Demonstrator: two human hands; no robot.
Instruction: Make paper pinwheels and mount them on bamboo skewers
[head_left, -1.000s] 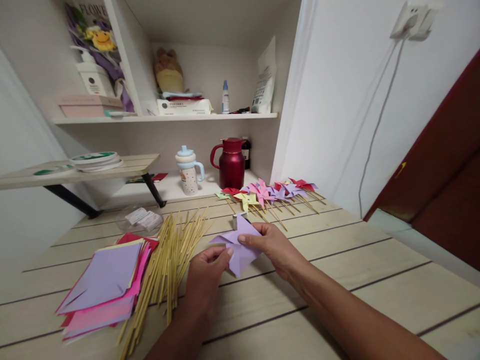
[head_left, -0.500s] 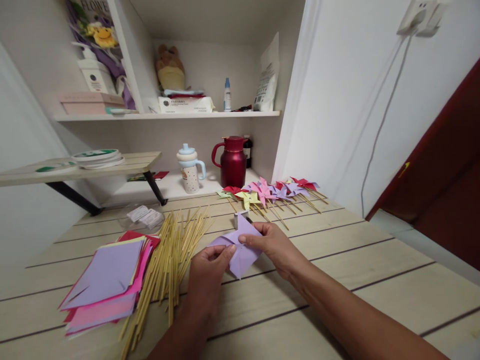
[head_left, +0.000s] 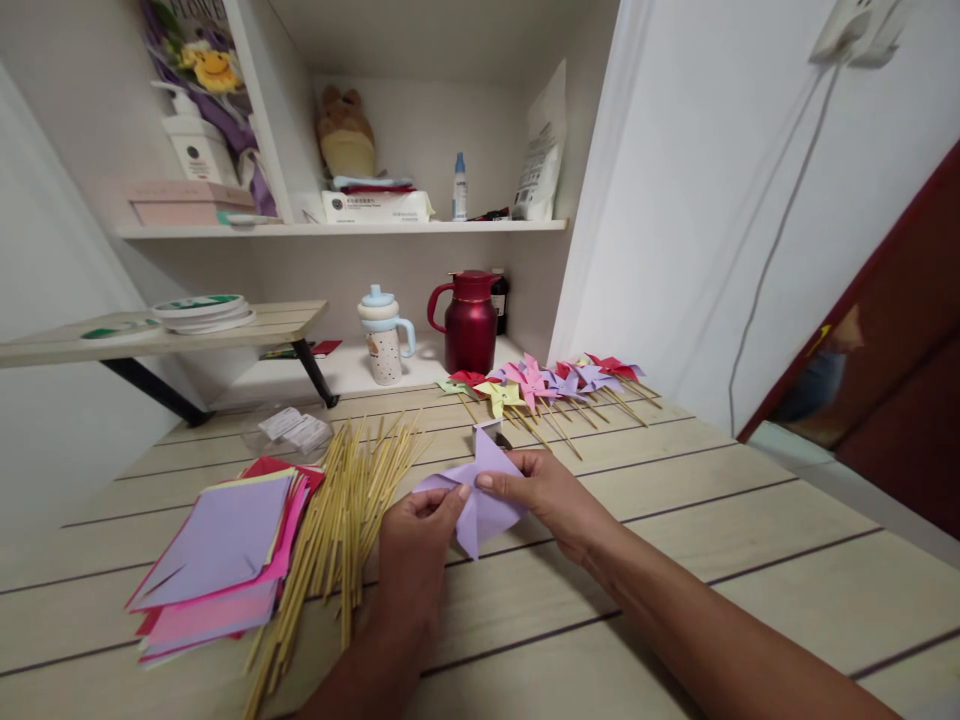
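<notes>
Head view, purple paper pinwheel (head_left: 480, 490): lay just above the table (head_left: 750, 560), held between both hands near its middle.
Handling: judged very light, thin and floppy; it would crease or tear under a hard pinch, so hold it at the centre where the folded tips meet.
Left hand (head_left: 416, 545): fingers closed, pinching the paper's left side near the centre.
Right hand (head_left: 551, 495): fingertips pressed on the centre, fingers closed around the right flap.
Bamboo sticks (head_left: 337, 520): lay in a loose heap just left of the hands.
Coloured paper stack (head_left: 217, 560): lay further left, touching the sticks.
Finished pinwheels (head_left: 540, 385): lay in a row behind, near the red jug (head_left: 469, 320).
</notes>
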